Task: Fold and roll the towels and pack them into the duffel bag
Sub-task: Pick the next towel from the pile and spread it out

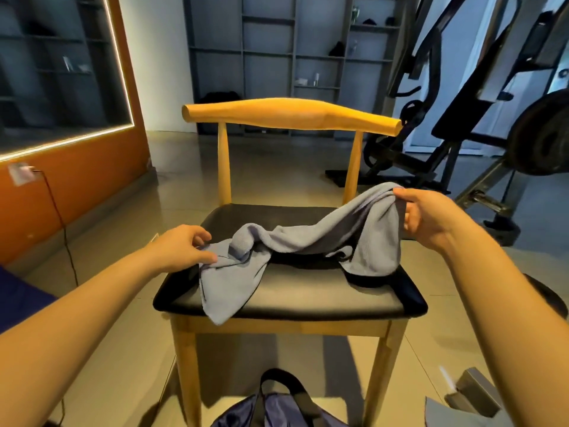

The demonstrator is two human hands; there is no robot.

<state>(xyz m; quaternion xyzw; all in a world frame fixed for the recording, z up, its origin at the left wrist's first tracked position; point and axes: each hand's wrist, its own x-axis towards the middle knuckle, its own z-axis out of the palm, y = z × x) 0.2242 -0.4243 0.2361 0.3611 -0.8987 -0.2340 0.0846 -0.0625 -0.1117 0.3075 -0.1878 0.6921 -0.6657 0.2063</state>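
Nearest, the duffel bag (277,408) waits on the floor. On the chair seat (308,291) the grey towel (304,238) lies bunched, each grip pinching an end: left hand (181,245) low, right hand (428,217) raised. Draw them apart evenly to flatten it.

My front half of the seat (308,291) lies bare, while the backrest (292,115) bars the frame's upper centre.
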